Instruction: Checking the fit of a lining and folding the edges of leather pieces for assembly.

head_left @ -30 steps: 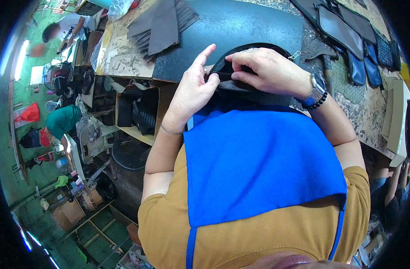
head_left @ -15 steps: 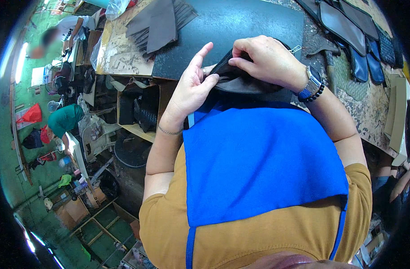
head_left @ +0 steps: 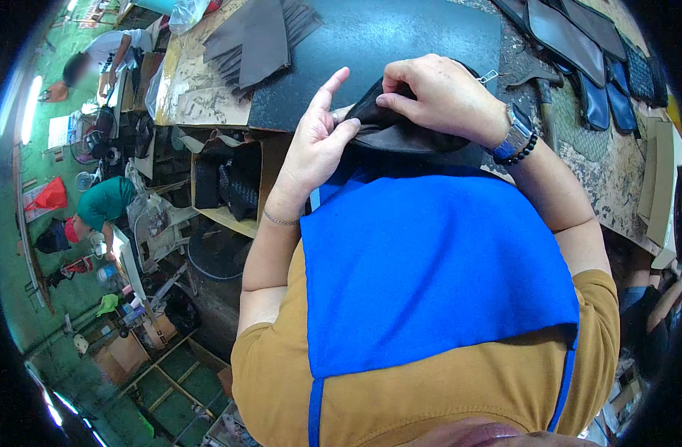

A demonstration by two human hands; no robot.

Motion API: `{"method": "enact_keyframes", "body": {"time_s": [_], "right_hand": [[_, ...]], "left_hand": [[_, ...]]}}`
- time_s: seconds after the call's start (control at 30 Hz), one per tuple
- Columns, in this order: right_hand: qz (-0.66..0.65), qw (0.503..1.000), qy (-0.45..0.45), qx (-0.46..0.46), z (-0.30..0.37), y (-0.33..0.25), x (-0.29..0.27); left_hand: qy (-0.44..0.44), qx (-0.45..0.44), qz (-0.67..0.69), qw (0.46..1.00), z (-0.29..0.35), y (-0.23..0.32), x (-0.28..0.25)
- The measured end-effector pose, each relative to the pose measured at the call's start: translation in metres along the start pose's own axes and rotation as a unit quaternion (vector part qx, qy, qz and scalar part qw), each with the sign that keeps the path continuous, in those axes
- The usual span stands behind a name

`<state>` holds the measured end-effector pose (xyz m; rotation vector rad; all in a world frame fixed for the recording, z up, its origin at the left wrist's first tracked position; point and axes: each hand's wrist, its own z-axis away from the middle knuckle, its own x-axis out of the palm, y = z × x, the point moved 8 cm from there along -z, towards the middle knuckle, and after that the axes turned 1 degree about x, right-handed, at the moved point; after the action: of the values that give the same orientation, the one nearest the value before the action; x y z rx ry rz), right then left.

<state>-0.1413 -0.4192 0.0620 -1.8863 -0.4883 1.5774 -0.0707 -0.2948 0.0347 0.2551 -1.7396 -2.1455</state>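
Observation:
A black zippered pouch (head_left: pixel 412 140) is between my hands at the near edge of the workbench, its mouth pulled apart. My left hand (head_left: pixel 319 145) grips its left end with the thumb on top, while the index finger points up. The fingers of my right hand (head_left: pixel 441 100) are bent over the upper edge, thumb and index finger pinching the material by the opening. A metal zipper pull (head_left: pixel 488 77) sticks out beyond my right hand. The inside of the pouch is dark and mostly hidden.
A black mat (head_left: pixel 386 37) covers the bench middle, with dark brown cut pieces (head_left: pixel 265 48) stacked at its left. On the right lie a hammer (head_left: pixel 542 89) and several finished pouches (head_left: pixel 568 41). Below the bench's left side is an open box (head_left: pixel 229 182). Two people work farther left.
My right hand has shifted very slightly up and left at the pouch opening. Both hands keep their hold; the view has moved a little.

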Motion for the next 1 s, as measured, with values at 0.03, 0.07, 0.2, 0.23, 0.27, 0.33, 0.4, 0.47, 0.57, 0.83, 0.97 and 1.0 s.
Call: {"method": "enact_keyframes", "body": {"time_s": [0.03,0.07,0.2,0.23,0.27,0.33,0.4,0.47,0.57,0.83,0.97,1.0], "right_hand": [[-0.002,1.000,0.007,-0.005,0.000,-0.001,-0.001],[-0.003,1.000,0.014,-0.009,0.001,-0.001,-0.002],[0.001,1.000,0.017,-0.001,-0.001,0.000,-0.002],[-0.002,1.000,0.014,0.000,-0.001,0.000,-0.002],[-0.005,1.000,0.011,0.000,-0.002,-0.001,-0.002],[-0.001,1.000,0.011,0.000,-0.002,0.000,-0.001],[0.004,1.000,0.012,0.000,-0.003,0.000,0.000],[0.006,1.000,0.013,-0.001,-0.002,0.001,0.001],[0.005,1.000,0.015,0.002,-0.002,0.000,0.000],[0.006,1.000,0.010,-0.001,-0.001,-0.001,0.001],[0.093,0.989,0.093,-0.070,0.010,-0.018,-0.007],[0.094,0.989,0.094,-0.072,0.012,-0.018,-0.008]], "left_hand": [[0.000,0.001,0.010,1.000,0.000,0.000,0.000],[0.000,0.001,0.010,1.000,-0.001,-0.001,-0.001],[-0.005,0.001,0.029,1.000,-0.002,-0.001,0.000],[-0.006,0.003,0.031,0.999,-0.003,-0.001,0.001],[-0.006,0.003,0.031,0.999,-0.003,-0.001,0.002],[0.007,0.011,0.013,1.000,-0.001,0.002,0.003],[0.011,0.013,0.008,1.000,0.001,0.005,0.006],[0.015,0.016,0.003,1.000,0.000,0.005,0.007],[0.019,0.021,0.013,1.000,0.000,0.003,0.003],[0.035,0.027,-0.131,0.990,-0.007,0.009,0.002],[0.027,0.014,-0.197,0.980,-0.011,0.013,-0.002],[0.029,0.007,-0.210,0.977,-0.011,0.015,-0.001]]}}
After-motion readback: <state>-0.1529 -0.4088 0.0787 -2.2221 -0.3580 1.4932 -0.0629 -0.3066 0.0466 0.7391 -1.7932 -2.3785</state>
